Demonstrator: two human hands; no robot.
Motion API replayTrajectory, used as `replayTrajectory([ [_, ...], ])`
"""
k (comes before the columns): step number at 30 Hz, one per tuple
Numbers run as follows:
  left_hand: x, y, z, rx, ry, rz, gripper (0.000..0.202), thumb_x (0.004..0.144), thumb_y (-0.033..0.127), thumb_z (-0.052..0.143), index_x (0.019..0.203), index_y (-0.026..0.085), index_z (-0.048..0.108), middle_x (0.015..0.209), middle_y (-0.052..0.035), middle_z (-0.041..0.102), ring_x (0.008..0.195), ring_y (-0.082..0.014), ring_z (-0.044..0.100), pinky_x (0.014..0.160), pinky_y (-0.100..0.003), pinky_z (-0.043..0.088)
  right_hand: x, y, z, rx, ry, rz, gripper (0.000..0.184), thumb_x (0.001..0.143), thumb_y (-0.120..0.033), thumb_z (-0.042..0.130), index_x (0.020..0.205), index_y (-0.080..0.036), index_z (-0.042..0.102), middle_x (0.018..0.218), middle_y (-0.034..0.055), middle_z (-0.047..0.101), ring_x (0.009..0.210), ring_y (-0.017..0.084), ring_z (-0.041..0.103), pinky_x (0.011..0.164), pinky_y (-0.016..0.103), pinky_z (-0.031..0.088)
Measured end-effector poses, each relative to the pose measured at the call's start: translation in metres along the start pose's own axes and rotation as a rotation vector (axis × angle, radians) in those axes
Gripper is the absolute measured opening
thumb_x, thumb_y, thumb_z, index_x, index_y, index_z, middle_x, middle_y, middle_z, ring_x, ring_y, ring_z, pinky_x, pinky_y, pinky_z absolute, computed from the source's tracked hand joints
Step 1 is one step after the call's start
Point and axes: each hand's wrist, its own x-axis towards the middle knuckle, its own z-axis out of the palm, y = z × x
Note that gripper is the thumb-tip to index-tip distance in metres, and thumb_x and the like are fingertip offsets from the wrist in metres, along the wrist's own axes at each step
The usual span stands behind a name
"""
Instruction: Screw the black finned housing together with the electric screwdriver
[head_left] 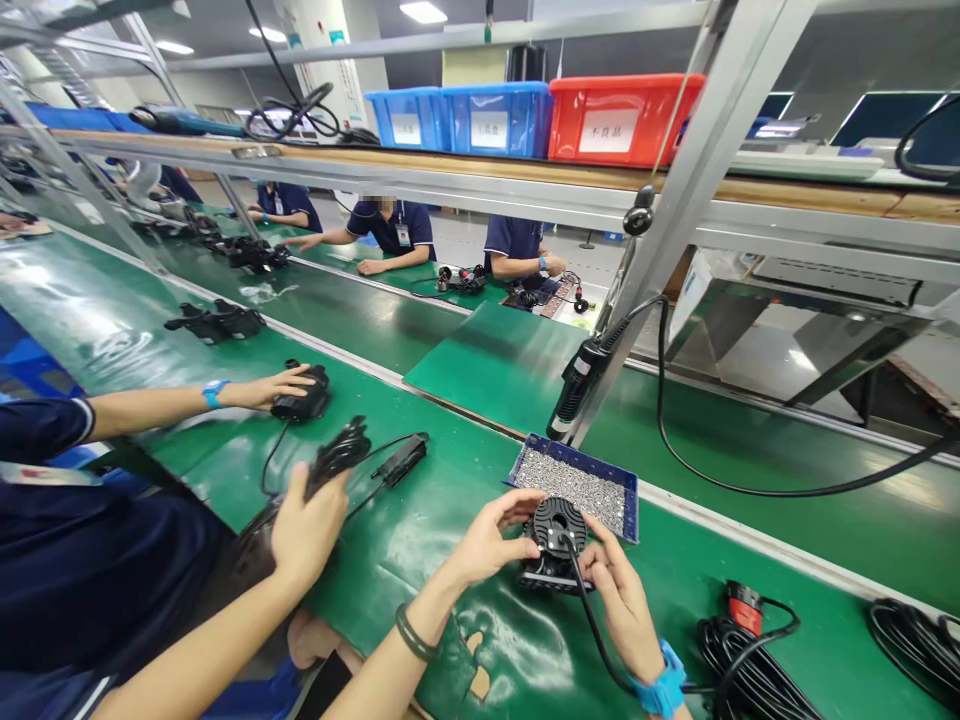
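A black round device with a ribbed top [561, 528] stands on the green bench mat in front of me, a thick black cable [589, 610] running out of it toward me. My left hand [499, 540], with a dark bracelet at the wrist, grips its left side between thumb and fingers. On the other side, the curled fingers of my right hand [616, 578] press against the device near the cable; a blue strap circles that wrist. Just behind the device lies a blue tray [636, 510] full of small metal screws [574, 485]. The underside of the device is hidden.
An electric screwdriver [579, 385] hangs beside the metal post. Cable coils [750, 665] lie at right. On my left, a co-worker's hands hold a black cable bundle [337, 452] and touch a black unit [304, 395]. Blue bins [499, 95] and a red bin [619, 95] sit overhead.
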Motion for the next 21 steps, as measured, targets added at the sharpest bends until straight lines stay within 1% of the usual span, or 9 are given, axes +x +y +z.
replayTrajectory([
  [4,0.007,-0.009,-0.004,0.001,-0.076,-0.032,0.055,0.073,0.038,0.082,0.121,0.016,0.068,0.125,-0.0125,0.071,0.116,-0.0299,0.065,0.105,-0.041,0.047,0.006,0.002,0.006,0.048,-0.053,0.178,0.063,0.089,-0.063,0.054,0.135,-0.02,0.045,0.067,-0.0033,0.054,0.061,0.016,0.054,0.062,0.027,0.049],
  [6,0.011,-0.005,-0.012,0.029,-0.123,-0.05,0.055,0.069,0.03,0.085,0.121,0.017,0.069,0.122,-0.0118,0.073,0.115,-0.0301,0.067,0.103,-0.041,0.05,0.007,0.004,0.001,0.014,-0.095,0.2,0.07,0.086,-0.066,0.056,0.135,-0.019,0.044,0.067,-0.0033,0.054,0.06,0.016,0.055,0.061,0.029,0.05],
  [9,0.025,0.008,-0.029,0.374,-0.28,-0.037,0.057,0.069,0.018,0.084,0.123,0.018,0.068,0.118,-0.01,0.075,0.107,-0.026,0.071,0.094,-0.035,0.056,0.017,0.008,-0.021,-0.091,-0.198,0.228,0.074,0.075,-0.068,0.064,0.128,-0.017,0.054,0.068,-0.0012,0.059,0.06,0.018,0.058,0.06,0.031,0.051],
  [10,0.033,0.012,-0.032,0.536,-0.316,-0.026,0.049,0.076,0.017,0.078,0.124,0.018,0.068,0.115,-0.0095,0.076,0.104,-0.0233,0.072,0.09,-0.032,0.058,0.024,0.01,-0.031,-0.149,-0.223,0.236,0.07,0.075,-0.067,0.064,0.123,-0.017,0.059,0.069,0.0005,0.062,0.062,0.019,0.06,0.06,0.032,0.051],
  [12,0.054,0.017,-0.033,0.815,-0.312,-0.01,0.032,0.091,0.015,0.059,0.122,0.016,0.067,0.111,-0.0101,0.077,0.099,-0.0196,0.073,0.087,-0.031,0.058,0.045,0.015,-0.05,-0.302,-0.229,0.249,0.054,0.083,-0.063,0.056,0.111,-0.017,0.065,0.072,0.0039,0.065,0.067,0.021,0.063,0.062,0.033,0.052],
  [14,0.078,0.016,-0.022,0.964,-0.27,-0.024,0.028,0.096,0.011,0.048,0.113,0.012,0.07,0.108,-0.013,0.076,0.102,-0.021,0.07,0.092,-0.037,0.056,0.072,0.022,-0.061,-0.489,-0.212,0.257,0.04,0.093,-0.052,0.05,0.099,-0.017,0.067,0.077,0.0053,0.066,0.074,0.02,0.064,0.07,0.035,0.053],
  [16,0.101,0.009,-0.006,1.124,-0.297,-0.054,0.019,0.096,0.012,0.054,0.104,0.011,0.071,0.108,-0.0128,0.074,0.105,-0.0228,0.068,0.096,-0.043,0.054,0.099,0.031,-0.063,-0.673,-0.244,0.277,0.029,0.096,-0.042,0.055,0.09,-0.016,0.066,0.082,0.0041,0.066,0.079,0.018,0.064,0.078,0.036,0.053],
  [18,0.12,0.0,0.011,1.262,-0.361,-0.1,0.016,0.095,0.022,0.062,0.106,0.012,0.068,0.11,-0.0095,0.07,0.103,-0.0219,0.067,0.094,-0.044,0.056,0.12,0.039,-0.058,-0.827,-0.323,0.314,0.023,0.094,-0.036,0.063,0.087,-0.015,0.065,0.087,0.0025,0.067,0.083,0.016,0.064,0.082,0.037,0.054],
  [21,0.135,-0.012,0.027,1.416,-0.42,-0.149,0.028,0.096,0.032,0.062,0.117,0.014,0.063,0.118,-0.0088,0.066,0.103,-0.0212,0.066,0.089,-0.043,0.058,0.136,0.046,-0.048,-0.993,-0.425,0.364,0.019,0.094,-0.034,0.065,0.09,-0.015,0.066,0.092,0.0025,0.068,0.085,0.016,0.066,0.081,0.035,0.056],
])
